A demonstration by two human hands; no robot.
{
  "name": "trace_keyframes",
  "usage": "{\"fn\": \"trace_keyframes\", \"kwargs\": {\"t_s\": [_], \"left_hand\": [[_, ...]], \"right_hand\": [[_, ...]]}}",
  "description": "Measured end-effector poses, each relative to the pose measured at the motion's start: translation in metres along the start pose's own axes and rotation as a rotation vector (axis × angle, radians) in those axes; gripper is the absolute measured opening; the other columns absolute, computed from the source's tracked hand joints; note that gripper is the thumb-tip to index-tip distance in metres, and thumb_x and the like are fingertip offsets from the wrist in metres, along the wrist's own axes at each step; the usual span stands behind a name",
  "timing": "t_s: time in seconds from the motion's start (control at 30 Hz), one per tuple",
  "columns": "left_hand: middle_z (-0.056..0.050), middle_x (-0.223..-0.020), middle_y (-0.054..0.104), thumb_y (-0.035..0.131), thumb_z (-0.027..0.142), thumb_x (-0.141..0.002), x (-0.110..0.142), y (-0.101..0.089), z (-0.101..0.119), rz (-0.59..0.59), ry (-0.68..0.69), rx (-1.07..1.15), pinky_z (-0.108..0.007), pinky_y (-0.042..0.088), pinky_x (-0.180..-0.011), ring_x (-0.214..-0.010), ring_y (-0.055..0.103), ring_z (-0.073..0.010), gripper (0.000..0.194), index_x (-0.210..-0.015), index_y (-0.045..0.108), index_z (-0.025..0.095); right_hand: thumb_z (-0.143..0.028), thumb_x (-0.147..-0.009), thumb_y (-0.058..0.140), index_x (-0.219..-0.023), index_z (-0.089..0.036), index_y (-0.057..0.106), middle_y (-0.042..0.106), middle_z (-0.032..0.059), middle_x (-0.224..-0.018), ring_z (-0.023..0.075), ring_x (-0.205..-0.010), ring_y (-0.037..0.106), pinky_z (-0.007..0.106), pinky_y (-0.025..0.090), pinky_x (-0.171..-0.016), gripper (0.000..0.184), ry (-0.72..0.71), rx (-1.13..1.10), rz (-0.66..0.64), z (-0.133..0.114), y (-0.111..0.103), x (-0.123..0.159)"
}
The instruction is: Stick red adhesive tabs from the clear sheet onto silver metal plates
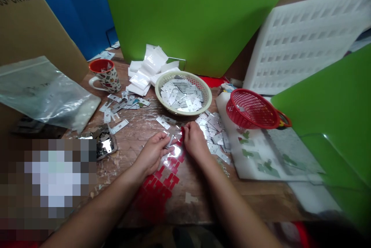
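My left hand (155, 150) is closed, pinching a small flat metal plate (170, 140) between thumb and fingers. Beside it, my right hand (194, 139) is closed at the upper edge of a transparent sheet with red cut-out shapes (171, 180). A bit of red shows at its fingertips; whether that is a loose piece or the sheet I cannot tell. Toward me, the sheet lies over the wooden table. Just beyond the hands lies a loose metal plate (163, 123). More metal plates (213, 129) are heaped to the right of my right hand.
A cream basket (209, 103) of metal plates stands beyond my hands, with white packets (150, 68) behind it. At left are a patterned mug (111, 82), scattered plates (119, 126) and a plastic bag (49, 89). A red basket (252, 111) rests on white foam (236, 155) at right. Green panels (185, 16) rise behind.
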State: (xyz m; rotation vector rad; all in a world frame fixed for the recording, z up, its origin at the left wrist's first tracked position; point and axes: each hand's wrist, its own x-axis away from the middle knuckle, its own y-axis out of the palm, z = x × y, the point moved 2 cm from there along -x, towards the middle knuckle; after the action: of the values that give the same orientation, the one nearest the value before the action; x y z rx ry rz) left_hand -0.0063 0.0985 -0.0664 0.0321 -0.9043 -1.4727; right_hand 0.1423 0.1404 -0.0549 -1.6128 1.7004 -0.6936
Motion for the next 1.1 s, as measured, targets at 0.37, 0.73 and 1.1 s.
{"fn": "trace_keyframes", "kwargs": {"t_s": [0.37,0.73,1.1], "left_hand": [[-0.008,-0.08,0.071,0.07,0.017,-0.075,0.035,0.016,0.011,-0.033,-0.027,-0.09,-0.027,0.055,-0.068,-0.07,0.07,-0.0162,0.018,-0.089,0.06,0.013],[-0.008,-0.085,0.074,0.073,0.012,-0.065,0.069,0.03,0.008,-0.052,-0.04,-0.054,-0.027,0.056,-0.071,-0.071,0.07,-0.0167,0.029,-0.092,0.066,0.013],[-0.009,-0.092,0.074,0.071,0.015,-0.068,0.072,0.034,0.007,-0.093,-0.003,-0.081,-0.03,0.055,-0.074,-0.076,0.07,-0.0195,0.027,-0.095,0.066,0.014]], "right_hand": [[-0.028,-0.08,0.067,-0.082,-0.02,0.059,0.064,0.0009,-0.081,0.0147,-0.073,0.06,0.027,0.05,-0.07,0.011,0.025,-0.689,-0.056,-0.029,-0.052,0.045],[-0.024,-0.078,0.069,-0.078,-0.02,0.063,0.063,-0.0014,-0.073,0.0125,-0.065,0.058,0.023,0.049,-0.06,0.007,0.061,-0.679,-0.07,-0.04,-0.051,0.072],[-0.023,-0.079,0.068,-0.078,-0.02,0.062,0.063,-0.001,-0.071,0.0124,-0.062,0.059,0.022,0.05,-0.054,0.007,0.044,-0.648,-0.021,-0.046,-0.054,0.076]]}}
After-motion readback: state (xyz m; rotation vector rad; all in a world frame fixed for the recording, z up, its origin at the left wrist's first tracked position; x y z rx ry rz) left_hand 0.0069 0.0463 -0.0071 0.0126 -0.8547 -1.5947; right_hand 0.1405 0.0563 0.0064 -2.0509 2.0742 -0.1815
